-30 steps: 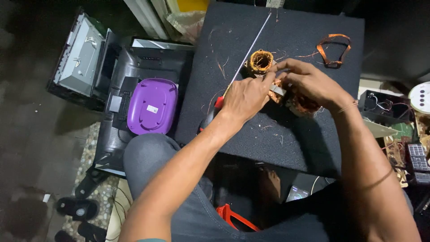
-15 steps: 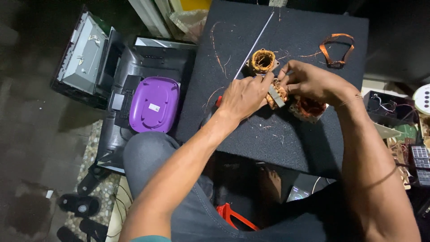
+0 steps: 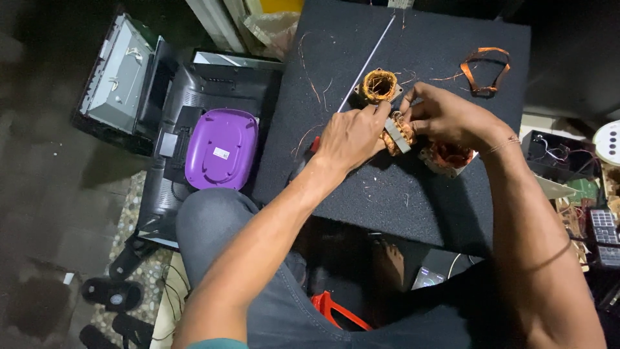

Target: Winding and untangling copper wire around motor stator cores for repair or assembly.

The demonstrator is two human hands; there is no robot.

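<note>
My left hand (image 3: 352, 137) and my right hand (image 3: 445, 116) meet over a black foam board (image 3: 413, 194) and grip a small copper-wound motor coil (image 3: 397, 132) between the fingers. A second coil with a square frame (image 3: 379, 85) lies just beyond the hands. A third copper coil (image 3: 449, 158) rests under my right wrist. A thin metal rod (image 3: 369, 59) runs diagonally up from the left hand. A loose loop of orange copper strip (image 3: 484, 68) lies at the board's far right. Stray copper strands are scattered on the board.
A purple oval plastic case (image 3: 219, 148) sits on black equipment (image 3: 194, 97) left of the board. A grey metal chassis (image 3: 119, 74) stands further left. Circuit boards and wires (image 3: 575, 187) crowd the right edge. A red tool handle (image 3: 329, 307) shows below by my knee; sandals (image 3: 113, 294) lie bottom left.
Both hands have stayed on the small coil with slight finger shifts. The view has drifted a little, nothing else moved.
</note>
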